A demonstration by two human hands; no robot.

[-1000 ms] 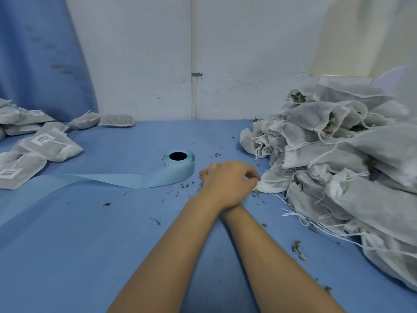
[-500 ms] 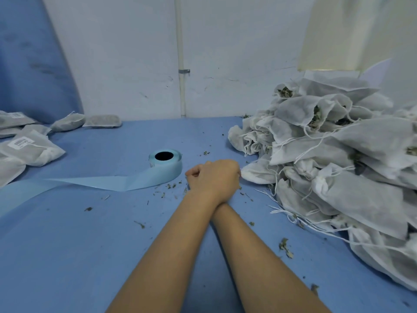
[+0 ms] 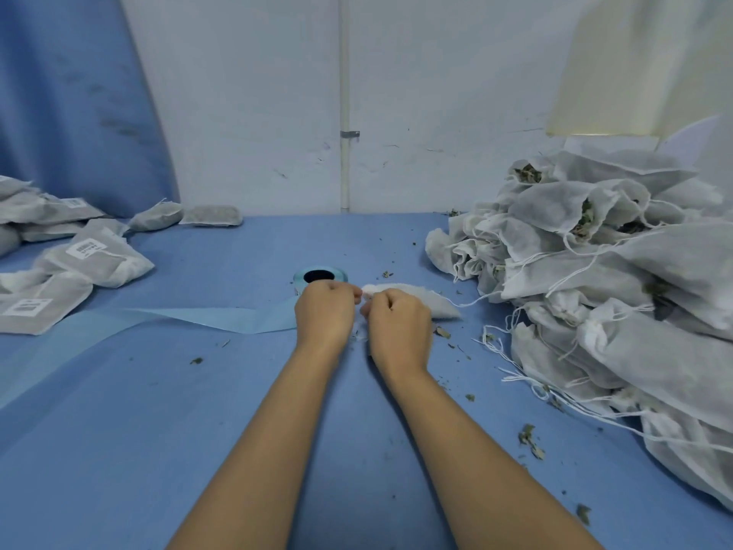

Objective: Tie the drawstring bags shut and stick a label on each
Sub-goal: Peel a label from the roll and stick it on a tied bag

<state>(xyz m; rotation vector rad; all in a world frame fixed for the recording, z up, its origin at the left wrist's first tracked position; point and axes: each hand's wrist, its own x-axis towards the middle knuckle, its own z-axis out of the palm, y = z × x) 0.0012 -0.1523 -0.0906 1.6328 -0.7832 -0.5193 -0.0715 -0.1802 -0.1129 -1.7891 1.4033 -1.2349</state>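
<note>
A white drawstring bag [image 3: 432, 301] lies on the blue table just beyond my hands, its mouth toward the left. My left hand [image 3: 324, 315] and my right hand [image 3: 400, 325] are both closed at the bag's mouth, side by side and a little apart, pinching its cord. Most of the bag sits hidden behind my right hand. A blue label roll [image 3: 319, 277] stands right behind my left hand, its liner strip [image 3: 190, 317] trailing off to the left.
A big heap of open, filled drawstring bags [image 3: 603, 279] fills the right side, loose cords spilling toward the middle. Labelled, tied bags [image 3: 91, 260] lie at the left. Dried herb crumbs dot the blue table [image 3: 198, 430]. A white wall closes the back.
My hands were stacked one over the other by the heap's edge. They have since come apart, and a single bag now lies pulled out of the heap between them.
</note>
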